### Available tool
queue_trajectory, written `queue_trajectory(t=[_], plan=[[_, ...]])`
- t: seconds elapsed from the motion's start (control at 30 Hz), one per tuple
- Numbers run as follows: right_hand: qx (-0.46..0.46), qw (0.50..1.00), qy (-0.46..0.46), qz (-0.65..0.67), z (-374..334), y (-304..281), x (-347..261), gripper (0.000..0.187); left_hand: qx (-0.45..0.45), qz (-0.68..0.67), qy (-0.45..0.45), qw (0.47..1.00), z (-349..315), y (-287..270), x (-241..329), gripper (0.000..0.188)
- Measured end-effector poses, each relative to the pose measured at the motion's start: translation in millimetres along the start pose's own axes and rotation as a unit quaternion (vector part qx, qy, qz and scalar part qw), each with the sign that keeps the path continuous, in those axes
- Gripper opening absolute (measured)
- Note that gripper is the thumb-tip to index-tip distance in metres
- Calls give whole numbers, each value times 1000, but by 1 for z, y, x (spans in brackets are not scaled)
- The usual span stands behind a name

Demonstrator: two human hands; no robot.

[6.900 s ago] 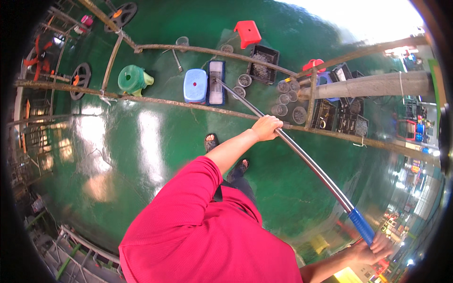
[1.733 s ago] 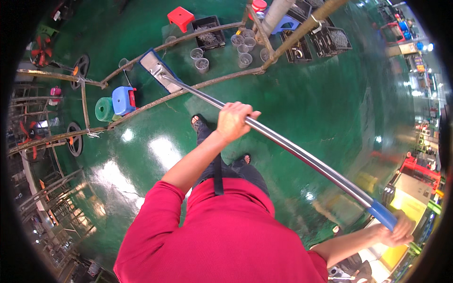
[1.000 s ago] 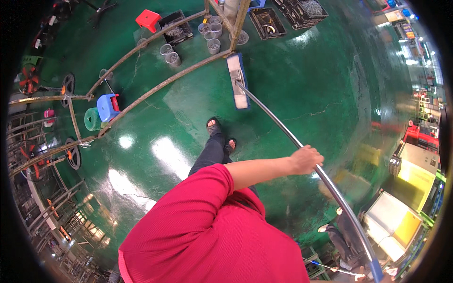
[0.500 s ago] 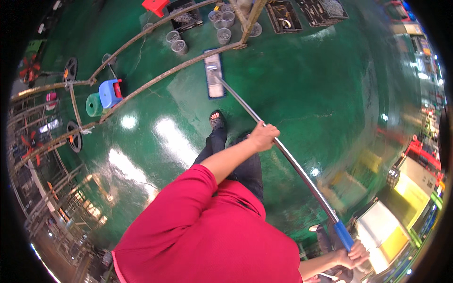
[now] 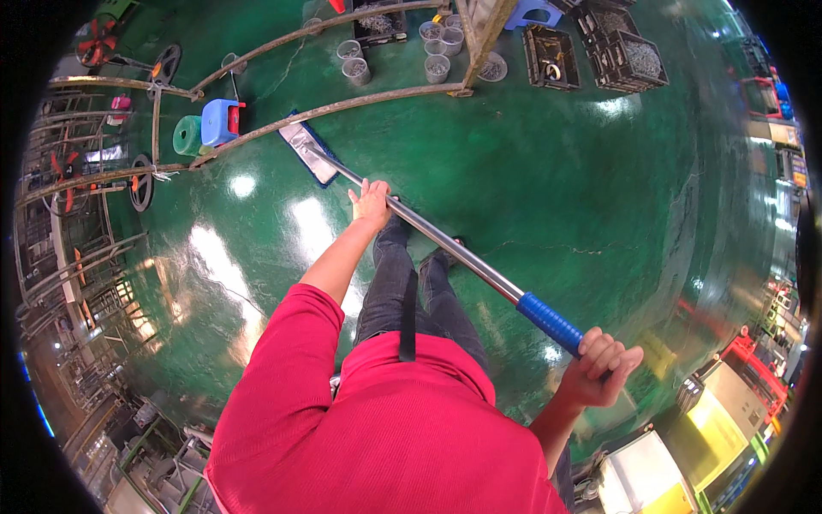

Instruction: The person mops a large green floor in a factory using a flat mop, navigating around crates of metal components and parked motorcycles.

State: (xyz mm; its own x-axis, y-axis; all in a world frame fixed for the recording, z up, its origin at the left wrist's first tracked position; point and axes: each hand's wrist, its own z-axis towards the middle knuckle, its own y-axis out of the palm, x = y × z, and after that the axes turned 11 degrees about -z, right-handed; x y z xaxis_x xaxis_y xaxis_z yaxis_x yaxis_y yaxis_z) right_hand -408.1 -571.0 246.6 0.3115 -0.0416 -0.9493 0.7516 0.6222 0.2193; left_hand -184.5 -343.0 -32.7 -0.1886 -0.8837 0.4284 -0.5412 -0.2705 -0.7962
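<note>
Blue grip (image 5: 546, 320), ribbed, one: it formed the near end of the mop (image 5: 462, 254), and your right hand (image 5: 599, 368) was wrapped around its tail, fingers folded in, out to your right side.

Left hand (image 5: 371, 204), one: you had it over the bare metal pole farther down, fingers bent across, thumb standing apart; how firmly it pressed could not be told.

Mop head (image 5: 301, 146), one: pale flat pad, blue fringe, set on the green floor (image 5: 548, 188). It lay ahead of both your hands and to the left, just past your left hand, which was much the nearer. The pole's long axis ran slantwise from your right hand, beneath your left, to the middle of the pad; the pad's own long axis leaned the same general way, more steeply.

Wooden rail (image 5: 368, 100), one: it crossed above the pad's far end; whether they touched could not be told.

Blue stool (image 5: 219, 122), one: left of the pad, beyond the rail, with a red piece against it and a green round item (image 5: 187, 135) beside it.

Clear tubs (image 5: 357, 75), several, with small grey pieces: ahead, beyond the rail.

Black crates (image 5: 555, 85), several: farther off, to the right.
</note>
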Motion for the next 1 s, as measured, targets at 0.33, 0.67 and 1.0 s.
queue_trajectory(t=[0.33,0.67,1.0], plan=[[3,991,-133,23,21,-70,-156,28,-2,-169,228,959,-36,59,204,10],[-43,996,-79,2,81,-63,-178,25,-52,-143,214,965,-41,34,203,18],[-55,997,-30,52,66,58,-95,17,28,-143,57,988,-59,-15,43,16]])
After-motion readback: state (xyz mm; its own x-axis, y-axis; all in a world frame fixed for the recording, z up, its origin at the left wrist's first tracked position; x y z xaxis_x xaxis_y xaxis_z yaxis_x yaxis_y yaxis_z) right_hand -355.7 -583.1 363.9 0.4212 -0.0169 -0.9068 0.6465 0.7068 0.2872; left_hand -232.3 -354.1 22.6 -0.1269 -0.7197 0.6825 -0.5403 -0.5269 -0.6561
